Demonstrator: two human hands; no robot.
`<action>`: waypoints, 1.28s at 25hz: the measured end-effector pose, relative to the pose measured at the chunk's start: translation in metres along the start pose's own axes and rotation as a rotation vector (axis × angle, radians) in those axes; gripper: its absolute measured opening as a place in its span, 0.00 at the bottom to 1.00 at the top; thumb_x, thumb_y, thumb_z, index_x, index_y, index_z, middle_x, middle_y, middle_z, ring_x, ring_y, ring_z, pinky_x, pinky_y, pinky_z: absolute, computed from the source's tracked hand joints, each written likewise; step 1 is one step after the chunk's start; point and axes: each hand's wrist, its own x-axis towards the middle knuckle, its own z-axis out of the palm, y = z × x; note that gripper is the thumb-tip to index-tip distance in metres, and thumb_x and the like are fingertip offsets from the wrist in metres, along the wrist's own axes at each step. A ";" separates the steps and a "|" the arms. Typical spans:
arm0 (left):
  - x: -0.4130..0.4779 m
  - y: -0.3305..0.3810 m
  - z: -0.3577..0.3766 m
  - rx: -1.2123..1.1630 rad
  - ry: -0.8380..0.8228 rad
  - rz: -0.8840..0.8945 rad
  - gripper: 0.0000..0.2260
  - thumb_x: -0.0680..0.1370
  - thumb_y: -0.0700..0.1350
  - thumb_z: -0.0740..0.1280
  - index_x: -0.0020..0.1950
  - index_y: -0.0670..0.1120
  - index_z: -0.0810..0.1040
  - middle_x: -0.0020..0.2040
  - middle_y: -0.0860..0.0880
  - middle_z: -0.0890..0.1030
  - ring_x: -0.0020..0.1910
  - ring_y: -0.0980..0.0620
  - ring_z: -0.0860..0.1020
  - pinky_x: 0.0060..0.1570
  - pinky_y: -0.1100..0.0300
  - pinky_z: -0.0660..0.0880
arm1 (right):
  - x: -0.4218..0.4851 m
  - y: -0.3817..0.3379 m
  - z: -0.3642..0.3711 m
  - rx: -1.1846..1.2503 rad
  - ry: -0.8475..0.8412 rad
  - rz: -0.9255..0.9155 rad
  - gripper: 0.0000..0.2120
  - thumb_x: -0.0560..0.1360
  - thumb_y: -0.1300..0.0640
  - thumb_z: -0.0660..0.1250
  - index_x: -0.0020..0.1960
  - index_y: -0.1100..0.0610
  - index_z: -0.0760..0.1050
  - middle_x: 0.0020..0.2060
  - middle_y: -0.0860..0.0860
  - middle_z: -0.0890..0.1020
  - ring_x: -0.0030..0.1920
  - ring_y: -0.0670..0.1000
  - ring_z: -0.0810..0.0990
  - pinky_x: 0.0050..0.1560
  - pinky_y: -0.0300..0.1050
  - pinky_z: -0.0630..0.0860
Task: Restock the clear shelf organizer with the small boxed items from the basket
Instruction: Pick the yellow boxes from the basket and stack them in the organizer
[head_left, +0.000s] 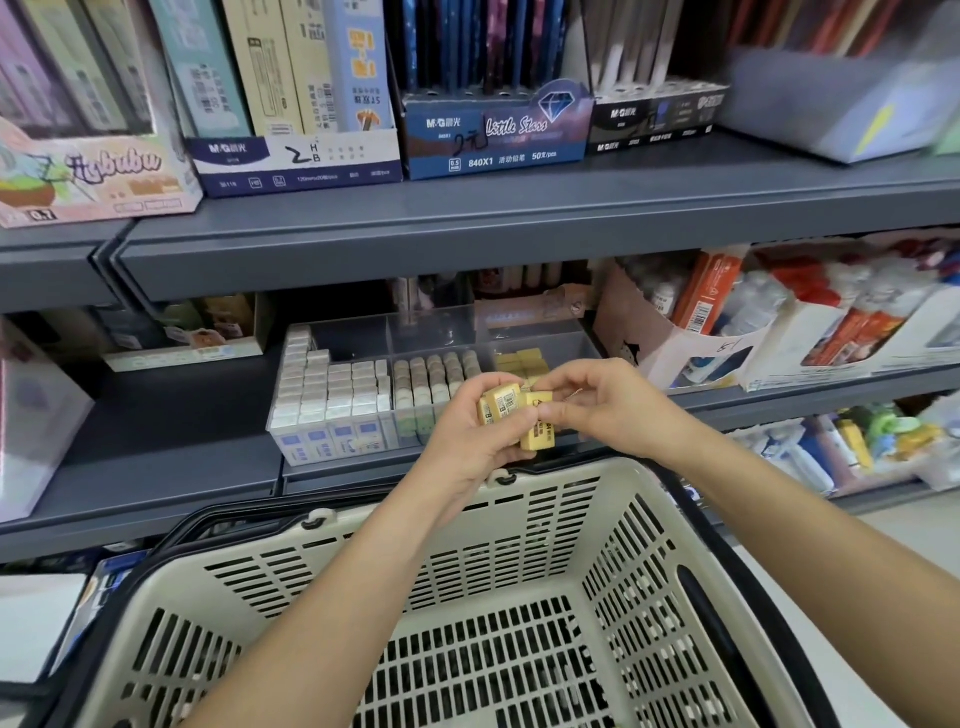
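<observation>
Grips yellow boxes (500, 408) in curled left hand (467, 449); pinches one with right hand (600, 401) fingertips, over basket (571, 483) far rim. Best lifted clear, then set upright (beside matching yellows) in clear organizer (431, 327), right compartment.

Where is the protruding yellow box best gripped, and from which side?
By its top end, coming from the right. The yellow box stands nearly upright beside the stack held in the left hand, whose fingers cover its left side; its top and right faces look free, where the right hand pinches.
</observation>
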 end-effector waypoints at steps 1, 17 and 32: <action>0.001 -0.001 0.000 -0.011 0.012 0.000 0.12 0.73 0.35 0.69 0.52 0.48 0.74 0.47 0.46 0.80 0.43 0.50 0.82 0.44 0.53 0.81 | -0.002 0.000 0.000 0.012 0.000 -0.001 0.14 0.70 0.57 0.72 0.55 0.55 0.78 0.43 0.52 0.81 0.41 0.53 0.81 0.50 0.48 0.79; 0.006 -0.001 -0.006 -0.201 0.117 -0.023 0.08 0.75 0.38 0.67 0.52 0.46 0.75 0.44 0.45 0.81 0.39 0.51 0.83 0.33 0.61 0.79 | -0.009 0.002 0.003 -0.389 0.126 -0.398 0.14 0.73 0.58 0.67 0.58 0.56 0.77 0.48 0.49 0.81 0.44 0.44 0.78 0.48 0.32 0.74; 0.002 -0.009 -0.012 -0.043 0.065 -0.067 0.12 0.78 0.33 0.55 0.53 0.45 0.74 0.42 0.45 0.77 0.41 0.50 0.79 0.37 0.58 0.79 | 0.047 0.028 -0.037 -0.771 0.082 -0.057 0.14 0.78 0.58 0.59 0.60 0.55 0.77 0.57 0.55 0.80 0.57 0.57 0.77 0.57 0.48 0.73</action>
